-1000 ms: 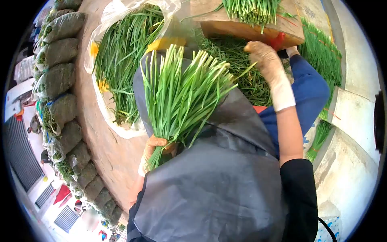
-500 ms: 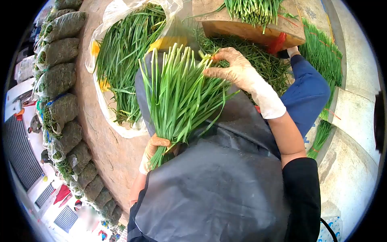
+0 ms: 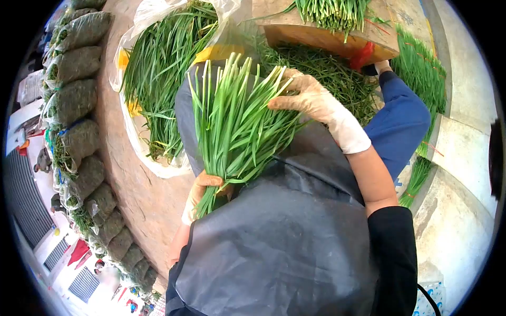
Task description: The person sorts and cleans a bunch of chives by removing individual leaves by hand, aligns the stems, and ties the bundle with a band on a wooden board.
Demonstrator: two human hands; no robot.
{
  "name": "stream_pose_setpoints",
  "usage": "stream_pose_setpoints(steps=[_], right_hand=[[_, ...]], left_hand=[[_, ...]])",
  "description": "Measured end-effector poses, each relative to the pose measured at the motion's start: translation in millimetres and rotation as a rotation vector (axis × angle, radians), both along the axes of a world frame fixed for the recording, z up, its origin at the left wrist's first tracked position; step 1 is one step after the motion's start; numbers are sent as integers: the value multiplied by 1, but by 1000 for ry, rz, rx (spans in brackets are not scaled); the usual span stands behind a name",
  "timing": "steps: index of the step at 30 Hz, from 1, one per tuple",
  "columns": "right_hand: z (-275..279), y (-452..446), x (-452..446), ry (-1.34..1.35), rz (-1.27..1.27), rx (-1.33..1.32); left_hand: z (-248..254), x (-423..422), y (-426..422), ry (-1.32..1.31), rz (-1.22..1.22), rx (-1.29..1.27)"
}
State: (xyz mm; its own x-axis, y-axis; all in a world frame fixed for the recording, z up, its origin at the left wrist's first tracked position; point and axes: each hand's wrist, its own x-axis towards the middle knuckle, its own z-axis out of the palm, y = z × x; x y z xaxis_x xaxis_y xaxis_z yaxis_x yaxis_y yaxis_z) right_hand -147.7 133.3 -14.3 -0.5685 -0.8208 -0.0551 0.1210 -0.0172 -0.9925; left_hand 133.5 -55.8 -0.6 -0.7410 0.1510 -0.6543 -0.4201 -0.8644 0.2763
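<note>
One fan-shaped bunch of slim, pale-ended green stalks point(image 3: 232, 121) rests over the smooth dark-grey apron point(image 3: 284, 237). Probably light, bendable, easily bruised, it suits gentle holding where the beige-gloved left hand point(image 3: 203, 190) clasps it, by the apron's left edge. Whether the beige-gloved right hand point(image 3: 315, 101) pinches stalks, I cannot tell.

Green leafy bunch point(image 3: 232, 126), fanned wide, pale-tipped

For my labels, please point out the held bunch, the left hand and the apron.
Bunch point(image 3: 229, 126): head view, middle of its green stalks.
Left hand point(image 3: 197, 193): head view, glove near the thumb's base.
Apron point(image 3: 279, 245): head view, its dark front.
</note>
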Motion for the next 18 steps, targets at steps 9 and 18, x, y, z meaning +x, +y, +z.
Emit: stream_pose_setpoints(steps=[9, 18], right_hand=[[-40, 68, -74, -246, -44, -191], [35, -2, 28, 428, 88, 695]], left_hand=[[0, 4, 1, -3, 33, 6], [9, -9, 4, -80, -41, -125]])
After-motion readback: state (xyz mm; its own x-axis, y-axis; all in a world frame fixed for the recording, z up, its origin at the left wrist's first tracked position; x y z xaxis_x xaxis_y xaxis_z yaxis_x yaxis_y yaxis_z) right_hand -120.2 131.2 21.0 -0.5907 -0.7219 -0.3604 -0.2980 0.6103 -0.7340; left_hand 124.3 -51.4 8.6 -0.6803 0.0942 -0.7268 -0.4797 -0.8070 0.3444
